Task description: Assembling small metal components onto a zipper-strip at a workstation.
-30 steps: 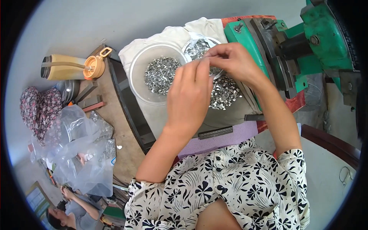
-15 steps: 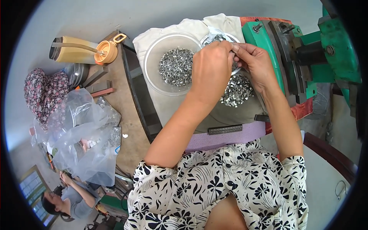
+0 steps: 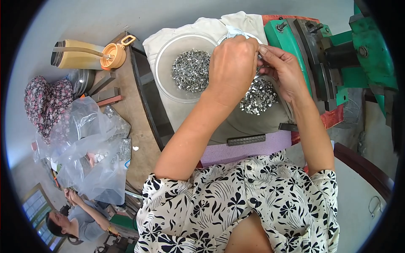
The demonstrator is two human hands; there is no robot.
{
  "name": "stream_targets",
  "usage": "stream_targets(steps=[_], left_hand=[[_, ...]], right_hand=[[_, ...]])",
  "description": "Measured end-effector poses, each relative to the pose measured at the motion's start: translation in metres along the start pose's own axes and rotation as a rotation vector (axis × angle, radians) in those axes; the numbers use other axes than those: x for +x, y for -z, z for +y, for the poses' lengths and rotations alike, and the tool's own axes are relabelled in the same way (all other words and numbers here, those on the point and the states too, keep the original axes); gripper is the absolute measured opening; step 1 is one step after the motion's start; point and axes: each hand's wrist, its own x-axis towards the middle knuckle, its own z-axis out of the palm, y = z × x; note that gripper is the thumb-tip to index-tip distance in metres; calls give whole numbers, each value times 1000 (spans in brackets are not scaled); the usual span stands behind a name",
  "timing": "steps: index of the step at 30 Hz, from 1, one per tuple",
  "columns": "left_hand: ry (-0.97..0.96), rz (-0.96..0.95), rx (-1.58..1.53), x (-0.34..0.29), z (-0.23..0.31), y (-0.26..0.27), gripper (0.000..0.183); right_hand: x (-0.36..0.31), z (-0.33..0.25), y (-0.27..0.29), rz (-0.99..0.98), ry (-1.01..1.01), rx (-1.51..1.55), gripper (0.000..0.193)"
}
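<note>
My left hand (image 3: 233,65) and my right hand (image 3: 283,72) meet fingertip to fingertip above the worktable, both pinched. Whatever lies between the fingers is too small and hidden to make out. To the left of my left hand stands a round translucent tub (image 3: 157,76) holding many small silvery metal pieces (image 3: 190,71). A smaller round container (image 3: 255,39), with a pale blue-white scrap (image 3: 234,31) in it, is mostly hidden behind my hands. Just below them lies a loose heap of shiny metal bits (image 3: 258,98).
A green machine (image 3: 291,55) stands close on the right. Nearer me are a dark ridged block (image 3: 247,139) and a purple mat (image 3: 276,144). The side table (image 3: 141,162) at left carries a yellow bottle (image 3: 80,55), plastic bags (image 3: 90,152) and a floral cloth item (image 3: 46,103). Another person (image 3: 80,219) sits at lower left.
The view has shifted slightly, so the scene sits a little up and to the left. My hands stay pinched together, with the left wrist a little more raised over the small container.
</note>
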Motion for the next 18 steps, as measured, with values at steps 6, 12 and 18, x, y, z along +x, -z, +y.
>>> stream_targets(steps=[6, 12, 18], left_hand=[[20, -47, 20, -2, -3, 2, 9], [10, 12, 33, -7, -5, 2, 8], [115, 27, -54, -6, -5, 6, 9]], right_hand=[[2, 3, -1, -89, -12, -82, 26], [-5, -7, -14, -90, 10, -141, 28], [1, -6, -2, -108, -61, -59, 27]])
